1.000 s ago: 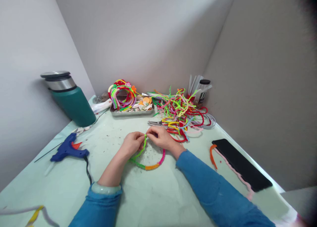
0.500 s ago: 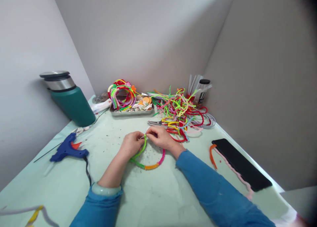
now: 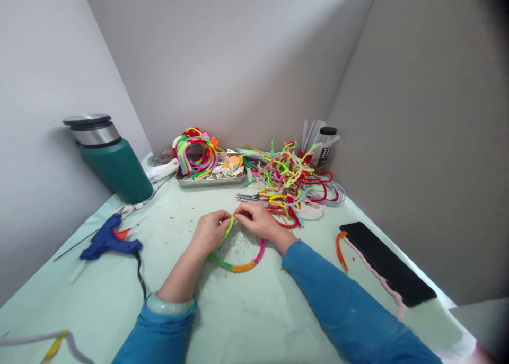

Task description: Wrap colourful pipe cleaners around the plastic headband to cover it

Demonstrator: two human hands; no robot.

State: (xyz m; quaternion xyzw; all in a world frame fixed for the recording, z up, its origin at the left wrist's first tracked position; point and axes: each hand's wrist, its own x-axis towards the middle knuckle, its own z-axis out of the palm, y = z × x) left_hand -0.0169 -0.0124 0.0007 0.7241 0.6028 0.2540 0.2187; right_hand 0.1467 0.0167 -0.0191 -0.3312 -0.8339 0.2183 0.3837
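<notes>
A hoop [image 3: 243,267] wrapped in green, orange and pink fuzzy stem curves below my hands, over the pale green table cover [image 3: 238,321]. Pinched between the fingers of my left hand [image 3: 210,231] is a bright green pipe cleaner [image 3: 228,228], whose upper end rises between my two hands. My right hand [image 3: 258,221] has thumb and forefinger pressed together at the hoop's top, close to that green end. The fingers hide most of what the right hand grips; the hoop's pink side runs up beneath it.
Behind my hands lie scissors [image 3: 248,197], a tangled pile of pipe cleaners [image 3: 290,168] and a metal tray [image 3: 210,183] with wrapped hoops. At left are a teal bottle [image 3: 119,168] and a blue glue gun [image 3: 109,238]. A black phone-like slab [image 3: 389,263] lies at right.
The green pipe cleaner between my hands has shifted; its loose length now hangs shorter and closer to my left hand. Both hands stay in nearly the same place.
</notes>
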